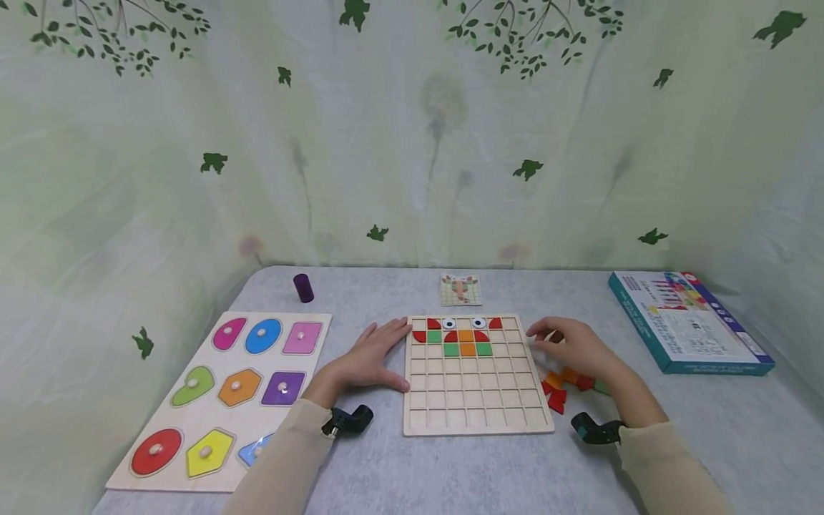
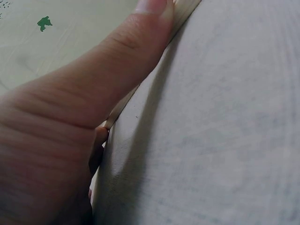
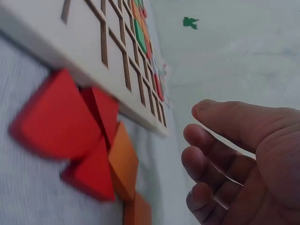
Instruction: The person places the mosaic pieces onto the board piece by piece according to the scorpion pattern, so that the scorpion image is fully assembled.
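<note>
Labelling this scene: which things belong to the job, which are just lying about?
Likely the job:
grid board, left hand at its edge
tiles set in it
loose tiles beside it, near the right hand
small card, perhaps the pattern

Likely lying about:
knobbed shape puzzle
purple cylinder
box, perhaps packaging

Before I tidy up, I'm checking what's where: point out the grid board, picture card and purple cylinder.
Grid board [image 1: 477, 383], head view, on its bare squares.
Picture card [image 1: 460, 290], head view, on its printed middle.
Purple cylinder [image 1: 303, 288], head view, on its side.
</note>
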{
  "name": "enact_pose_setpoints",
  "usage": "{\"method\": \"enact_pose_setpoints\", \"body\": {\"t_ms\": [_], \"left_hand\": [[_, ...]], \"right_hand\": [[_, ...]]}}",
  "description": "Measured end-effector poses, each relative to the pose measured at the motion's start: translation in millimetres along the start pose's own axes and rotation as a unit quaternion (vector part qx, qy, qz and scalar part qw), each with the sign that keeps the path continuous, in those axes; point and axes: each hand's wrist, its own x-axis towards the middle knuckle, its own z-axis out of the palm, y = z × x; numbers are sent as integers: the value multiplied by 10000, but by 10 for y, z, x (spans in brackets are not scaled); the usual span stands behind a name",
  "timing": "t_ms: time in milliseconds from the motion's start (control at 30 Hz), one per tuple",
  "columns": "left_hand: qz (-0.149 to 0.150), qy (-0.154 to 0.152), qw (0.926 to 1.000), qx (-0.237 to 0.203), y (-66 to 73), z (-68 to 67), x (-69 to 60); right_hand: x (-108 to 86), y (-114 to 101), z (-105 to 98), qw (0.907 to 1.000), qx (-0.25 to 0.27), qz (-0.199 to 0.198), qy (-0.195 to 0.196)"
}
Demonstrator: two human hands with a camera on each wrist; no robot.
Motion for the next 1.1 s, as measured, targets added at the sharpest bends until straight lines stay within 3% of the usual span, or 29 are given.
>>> {"method": "enact_pose_setpoints", "body": {"t_ms": [567, 867, 1100], "left_hand": [[32, 30, 9999, -101, 35, -37, -5], [64, 22, 9999, -136, 51, -34, -12], [39, 18, 9999, -94, 33, -12, -5]], "right_hand": [[-222, 426, -244, 9981, -110, -233, -558], [-286, 504, -253, 9953, -83, -359, -898], [-282, 530, -226, 9948, 38, -387, -944]]}}
